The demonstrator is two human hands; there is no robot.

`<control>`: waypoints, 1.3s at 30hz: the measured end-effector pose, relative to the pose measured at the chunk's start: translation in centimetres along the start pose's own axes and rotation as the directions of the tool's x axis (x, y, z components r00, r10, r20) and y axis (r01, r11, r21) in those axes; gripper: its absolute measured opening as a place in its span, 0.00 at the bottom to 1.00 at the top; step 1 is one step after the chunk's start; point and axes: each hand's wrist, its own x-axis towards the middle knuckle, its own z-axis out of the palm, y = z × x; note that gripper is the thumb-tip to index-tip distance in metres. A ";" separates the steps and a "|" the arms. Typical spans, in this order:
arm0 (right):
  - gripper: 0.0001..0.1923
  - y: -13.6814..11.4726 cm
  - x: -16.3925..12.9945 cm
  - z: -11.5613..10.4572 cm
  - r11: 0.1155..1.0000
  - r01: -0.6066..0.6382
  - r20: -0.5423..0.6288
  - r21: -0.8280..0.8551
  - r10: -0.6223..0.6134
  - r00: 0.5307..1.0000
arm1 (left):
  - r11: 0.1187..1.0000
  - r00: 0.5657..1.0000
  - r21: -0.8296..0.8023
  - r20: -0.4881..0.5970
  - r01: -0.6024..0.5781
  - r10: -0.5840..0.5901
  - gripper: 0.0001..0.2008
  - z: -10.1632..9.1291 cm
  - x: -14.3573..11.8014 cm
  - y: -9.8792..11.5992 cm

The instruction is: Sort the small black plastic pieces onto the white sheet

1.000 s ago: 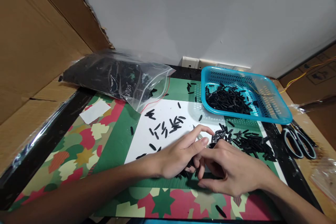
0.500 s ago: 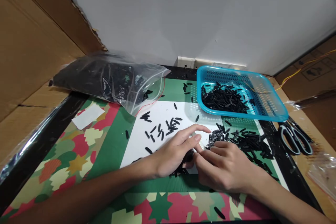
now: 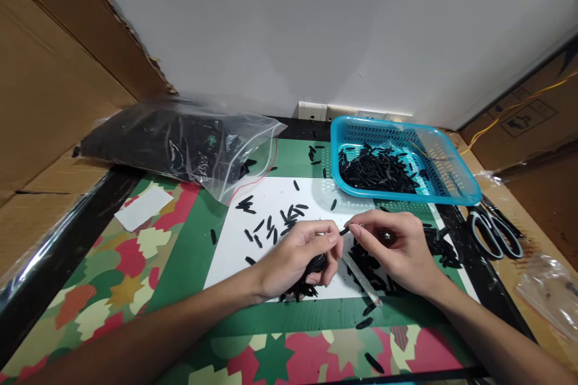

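A small black oblong piece (image 3: 344, 231) bridges the fingertips of both hands above the white paper (image 3: 226, 264). My left hand (image 3: 300, 255) is closed, its thumb and forefinger at the near end of that piece. More black shows inside its curled fingers, partly hidden. At the other end, my right hand (image 3: 397, 246) pinches the same piece between thumb and forefinger. A shiny dark round thing (image 3: 386, 236) shows within the right hand; I cannot make out what it is. Below the hands lies a narrow clear strip (image 3: 363, 281), beside a heap of black pieces (image 3: 368, 258).
A blue plastic basket (image 3: 406, 197) with black pieces stands at the back right. Scissors (image 3: 494, 233) lie beyond the paper's right side. A zip bag (image 3: 180, 141) full of black material lies back left, near a white slip (image 3: 143, 207). Loose black pieces (image 3: 289, 216) dot the paper.
My right hand has turned and lifted away to the right, now pinching a black piece. My left fingers have curled in. The narrow clear strip now lies uncovered below the hands.
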 end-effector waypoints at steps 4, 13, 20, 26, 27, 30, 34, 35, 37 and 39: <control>0.12 0.0 0.0 -0.1 0.998 -0.046 0.039 0.031 0.045 0.998 | 1.000 0.999 0.001 -0.031 -0.024 0.024 0.16 -0.1 0.0 0.0; 0.13 0.0 0.1 -0.1 0.998 -0.041 0.116 0.053 0.035 0.993 | 1.000 0.999 0.001 -0.039 -0.017 0.017 0.16 0.0 0.0 0.1; 0.12 0.5 0.0 0.0 1.000 0.008 0.105 0.009 -0.009 0.994 | 1.000 0.999 0.003 -0.035 -0.026 0.026 0.16 -0.1 0.0 0.0; 0.10 0.7 -0.1 0.3 0.995 0.079 0.097 -0.063 -0.073 0.993 | 0.999 0.998 -0.009 -0.042 -0.054 0.053 0.16 0.0 0.1 -0.3; 0.10 0.7 -0.1 0.4 0.991 0.103 0.097 -0.086 -0.094 0.991 | 0.998 0.998 -0.014 -0.040 -0.057 0.056 0.17 0.1 0.1 -0.4; 0.07 0.7 -0.2 0.1 0.946 0.273 0.092 -0.175 -0.260 0.961 | 0.998 0.998 -0.029 -0.033 -0.057 0.056 0.18 0.1 0.1 -0.5; 0.07 1.2 0.4 -1.9 0.713 0.478 -0.051 -0.512 -0.581 0.812 | 0.997 0.997 -0.027 -0.027 -0.073 0.072 0.18 0.1 0.1 -0.4; 0.07 1.4 0.7 -2.6 0.653 0.408 -0.091 -0.639 -0.590 0.802 | 0.997 0.997 -0.025 -0.026 -0.071 0.071 0.18 0.1 0.1 -0.3; 0.07 1.8 1.2 -3.7 0.555 0.185 -0.175 -0.811 -0.532 0.829 | 0.998 0.998 -0.024 -0.028 -0.058 0.057 0.17 0.0 0.1 -0.2; 0.09 2.0 1.6 -4.2 0.545 0.081 -0.229 -0.834 -0.476 0.849 | 0.999 0.999 -0.022 -0.032 -0.045 0.044 0.17 -0.1 0.0 -0.1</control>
